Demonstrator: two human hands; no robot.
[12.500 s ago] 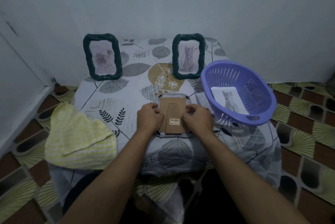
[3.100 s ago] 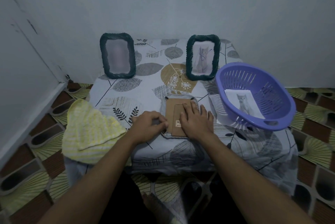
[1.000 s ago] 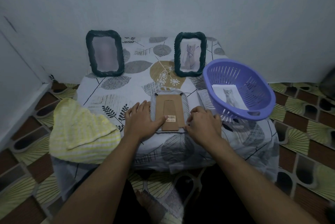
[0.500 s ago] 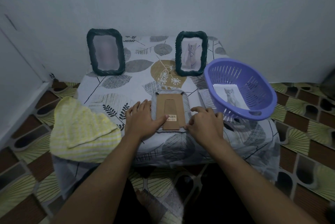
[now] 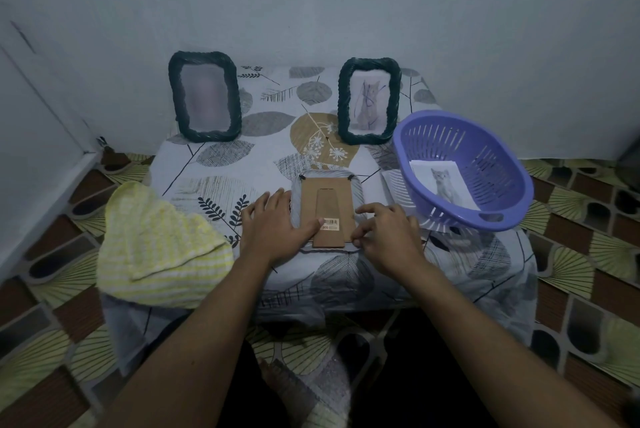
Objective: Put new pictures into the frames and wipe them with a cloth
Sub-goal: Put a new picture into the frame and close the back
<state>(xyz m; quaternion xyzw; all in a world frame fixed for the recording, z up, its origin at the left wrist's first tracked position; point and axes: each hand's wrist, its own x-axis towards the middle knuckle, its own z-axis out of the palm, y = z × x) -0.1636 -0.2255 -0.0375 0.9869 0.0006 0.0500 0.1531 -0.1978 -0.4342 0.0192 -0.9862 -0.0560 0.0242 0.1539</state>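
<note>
1. While pinning frame (image 5: 327, 207) face-down mid-table under flat left hand (image 5: 273, 226), pinches its lower-right edge with right hand (image 5: 388, 233).
2. Risks bending backing (image 5: 343, 199) if pried hard.
3. Risks skidding frame toward basket (image 5: 485, 157) once pressed unevenly.

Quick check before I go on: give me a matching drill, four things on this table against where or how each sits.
1 yellow cloth
2 loose cat picture
3 nearest frame
4 purple basket

A face down, cardboard back up
B inside the basket
C draped over the left edge of the table
D on the right side of the table

Pairs: 1-C, 2-B, 3-A, 4-D
</note>
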